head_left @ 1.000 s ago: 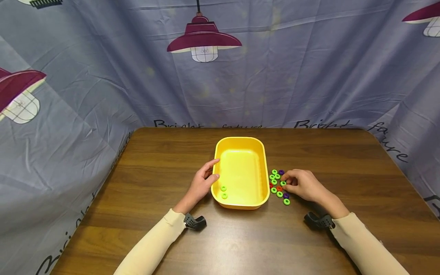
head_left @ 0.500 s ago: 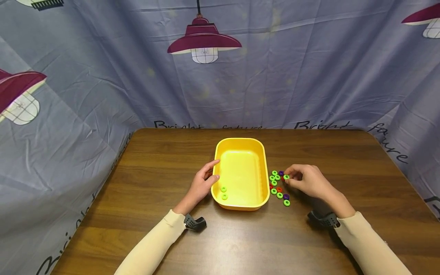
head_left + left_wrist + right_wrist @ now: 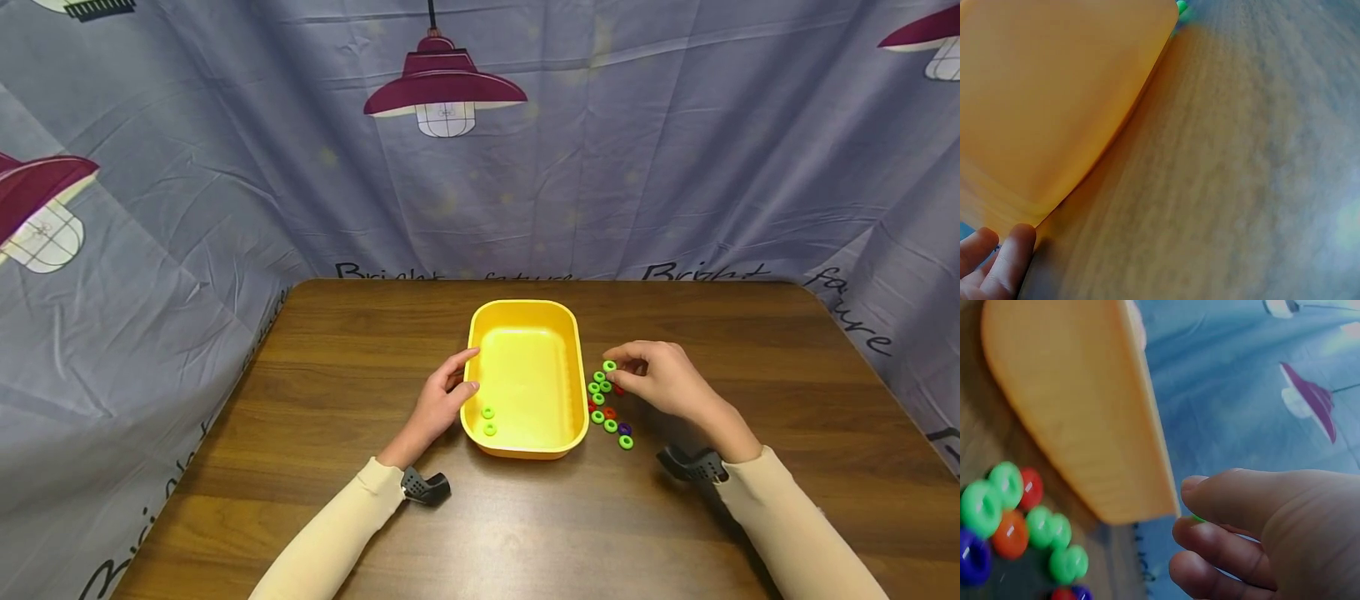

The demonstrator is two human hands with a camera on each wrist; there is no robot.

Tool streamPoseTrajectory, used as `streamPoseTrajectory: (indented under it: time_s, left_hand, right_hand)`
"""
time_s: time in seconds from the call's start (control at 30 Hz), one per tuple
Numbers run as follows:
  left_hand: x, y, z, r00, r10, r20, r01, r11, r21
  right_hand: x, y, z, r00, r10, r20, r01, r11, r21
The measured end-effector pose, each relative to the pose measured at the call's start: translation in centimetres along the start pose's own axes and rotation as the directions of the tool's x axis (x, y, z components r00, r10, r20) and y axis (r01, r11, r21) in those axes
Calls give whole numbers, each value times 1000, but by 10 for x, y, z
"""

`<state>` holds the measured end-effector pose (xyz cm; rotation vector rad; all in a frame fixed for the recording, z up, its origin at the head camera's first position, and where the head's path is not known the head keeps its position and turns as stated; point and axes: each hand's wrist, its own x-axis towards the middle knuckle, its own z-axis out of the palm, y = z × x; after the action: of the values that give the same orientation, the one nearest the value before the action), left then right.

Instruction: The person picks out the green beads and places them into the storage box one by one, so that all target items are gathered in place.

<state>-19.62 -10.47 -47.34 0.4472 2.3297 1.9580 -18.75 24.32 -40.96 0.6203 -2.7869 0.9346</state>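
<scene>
A yellow plastic tub stands mid-table with two green rings inside, near its front left. At its left wall my left hand holds the rim, thumb and index fingertips over the edge; in the left wrist view those fingers meet the tub's side. Just right of the tub, my right hand pinches a small green ring between thumb and index finger. Mostly hidden by the fingertips, that ring shows as a green sliver in the right wrist view. Below lie several loose green rings.
Among the loose rings are an orange ring, a red ring and a purple ring. They lie close along the tub's right wall on the brown wooden table. A blue-grey curtain hangs behind the table's far edge.
My right hand has lifted a green ring from the loose group and moved it away from me, then left toward the tub. My left hand and the tub have stayed put.
</scene>
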Motion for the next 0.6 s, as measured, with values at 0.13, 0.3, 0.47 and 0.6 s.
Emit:
streamPoseTrajectory:
  time_s: [0.13, 0.3, 0.47, 0.6]
  left_hand:
    - [0, -1, 0, 1000, 2, 1, -2, 1000, -6]
    - [1, -3, 0, 1000, -6, 2, 6, 1000, 1]
    - [1, -4, 1, 1000, 5, -3, -5, 1000, -13]
    - [1, -5, 1, 1000, 7, -5, -7, 1000, -23]
  right_hand:
    - [7, -10, 2, 1000, -11, -6, 11, 1000, 24]
    - [15, -21, 7, 999, -37, -19, 38, 998, 41]
    - [25, -34, 15, 999, -49, 7, 49, 997, 60]
    - [34, -44, 25, 996, -72, 50, 69, 996, 65]
